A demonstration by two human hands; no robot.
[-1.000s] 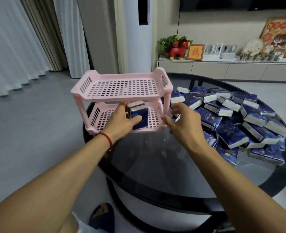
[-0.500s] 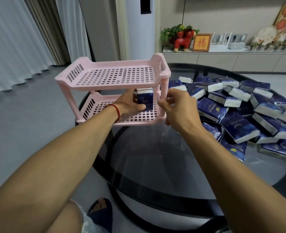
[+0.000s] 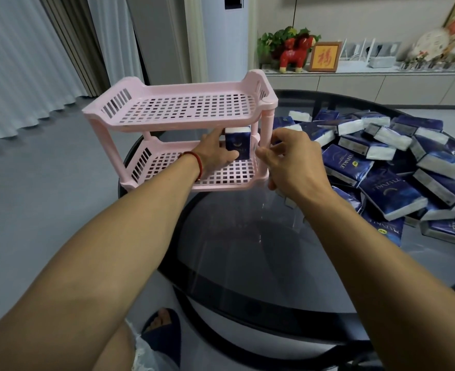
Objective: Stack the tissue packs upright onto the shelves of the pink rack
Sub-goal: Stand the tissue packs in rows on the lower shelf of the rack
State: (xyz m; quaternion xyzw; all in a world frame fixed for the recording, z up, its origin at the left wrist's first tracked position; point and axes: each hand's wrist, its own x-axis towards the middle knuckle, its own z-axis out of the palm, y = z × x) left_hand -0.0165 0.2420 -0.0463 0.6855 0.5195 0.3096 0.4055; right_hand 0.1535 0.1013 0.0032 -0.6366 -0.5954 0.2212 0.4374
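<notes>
Dark round glass desk (image 3: 247, 236) carries everything we work on. Our left hand (image 3: 215, 156) grasps 1 dark blue plastic-wrapped tissue pack (image 3: 238, 144), standing it upright at the right end of the lower shelf of the pink slotted plastic 2-tier rack (image 3: 178, 108), likely so later packs can line up beside it. Our right hand (image 3: 288, 159) curls round the rack's front right post, probably steadying it. To the right lies a loose heap of blue tissue packs (image 3: 381, 167). Beyond are grey floor, pale curtains and a white sideboard (image 3: 355, 84).
</notes>
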